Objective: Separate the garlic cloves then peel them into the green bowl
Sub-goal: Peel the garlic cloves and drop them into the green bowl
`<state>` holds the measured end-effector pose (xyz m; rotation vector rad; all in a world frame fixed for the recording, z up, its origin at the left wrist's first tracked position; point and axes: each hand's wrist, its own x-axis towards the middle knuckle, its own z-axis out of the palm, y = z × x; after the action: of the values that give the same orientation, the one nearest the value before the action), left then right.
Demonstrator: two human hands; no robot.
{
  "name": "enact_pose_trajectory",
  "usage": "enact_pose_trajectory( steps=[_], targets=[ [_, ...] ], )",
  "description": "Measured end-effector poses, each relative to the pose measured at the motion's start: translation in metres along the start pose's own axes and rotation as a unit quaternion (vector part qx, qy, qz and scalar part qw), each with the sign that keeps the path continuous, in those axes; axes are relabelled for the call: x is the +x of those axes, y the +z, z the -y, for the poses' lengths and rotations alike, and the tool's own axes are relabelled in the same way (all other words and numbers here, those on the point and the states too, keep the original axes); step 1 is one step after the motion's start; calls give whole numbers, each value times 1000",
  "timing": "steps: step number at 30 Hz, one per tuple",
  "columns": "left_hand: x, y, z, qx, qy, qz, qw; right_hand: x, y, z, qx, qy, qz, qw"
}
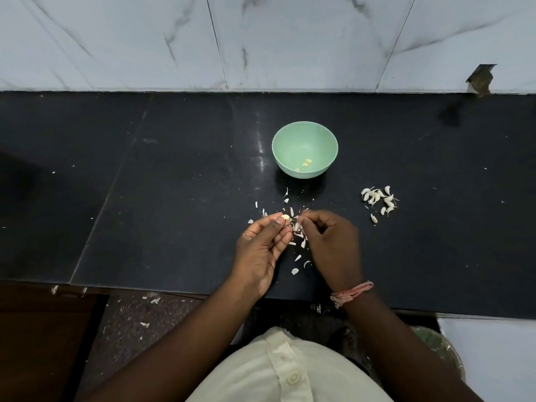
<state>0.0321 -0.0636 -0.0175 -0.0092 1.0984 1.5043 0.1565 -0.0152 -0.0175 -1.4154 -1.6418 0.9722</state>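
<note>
A green bowl stands on the black counter with three peeled cloves at its bottom. Just in front of it my left hand pinches a yellowish peeled garlic clove at its fingertips. My right hand is right beside it, fingers curled, pinching a strip of white garlic skin that hangs from the clove. A pile of several unpeeled cloves lies to the right of the bowl, apart from both hands.
White skin scraps litter the black counter between and below my hands. The counter's front edge runs just under my wrists. A marble-tiled wall rises behind the counter. More scraps lie on the floor.
</note>
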Motion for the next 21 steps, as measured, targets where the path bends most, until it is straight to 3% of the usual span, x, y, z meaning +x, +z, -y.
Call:
enact_pose_trajectory(
  steps=[4,12,16,21],
  targets=[
    [3,-6,-2,11,-4,-12,1000,-4,9,-3,37,19,28,999],
    [8,-12,-9,50,-1,-1,999,-11,29,4,80,19,14,997],
    [7,-8,-6,87,24,20,996,-5,20,3,135,67,34,988],
    [2,5,1,109,93,44,989,9,1,2,156,61,85,982]
  ],
)
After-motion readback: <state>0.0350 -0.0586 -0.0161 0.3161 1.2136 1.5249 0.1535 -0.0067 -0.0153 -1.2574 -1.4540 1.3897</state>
